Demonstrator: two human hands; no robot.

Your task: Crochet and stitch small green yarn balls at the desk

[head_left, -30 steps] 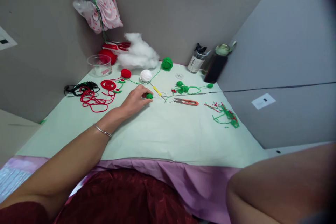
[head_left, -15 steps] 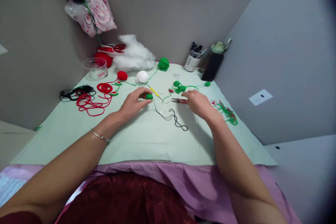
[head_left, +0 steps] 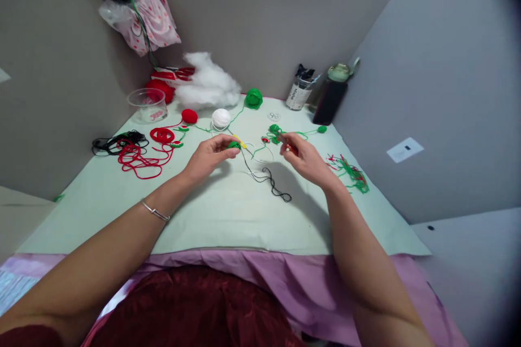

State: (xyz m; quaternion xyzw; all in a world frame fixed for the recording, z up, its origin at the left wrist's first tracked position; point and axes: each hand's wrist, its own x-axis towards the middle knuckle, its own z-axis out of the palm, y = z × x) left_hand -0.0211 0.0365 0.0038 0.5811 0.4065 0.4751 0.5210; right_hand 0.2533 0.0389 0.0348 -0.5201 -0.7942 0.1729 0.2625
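My left hand (head_left: 205, 156) pinches a small green crochet ball (head_left: 233, 145) just above the pale green table cover (head_left: 244, 217). A black thread (head_left: 268, 181) trails from the ball and lies in a loose coil on the cover between my hands. My right hand (head_left: 306, 160) is raised a little off the table and closed around orange thread snips (head_left: 288, 146), which are mostly hidden by the fingers. The two hands are about a hand's width apart. A yellow crochet hook (head_left: 240, 142) lies right behind the green ball.
Behind lie a white yarn ball (head_left: 221, 118), red ball (head_left: 189, 116), green yarn ball (head_left: 253, 98), white stuffing (head_left: 207, 87) and plastic cup (head_left: 147, 105). Red yarn (head_left: 136, 158) tangles at left. Green scraps (head_left: 352, 173) lie right. A dark bottle (head_left: 329, 102) and jar (head_left: 298, 95) stand in the corner.
My right arm came in from the lower right to the snips and lifted them off the table. The taut black thread fell slack into a coil. My left hand raised the ball slightly.
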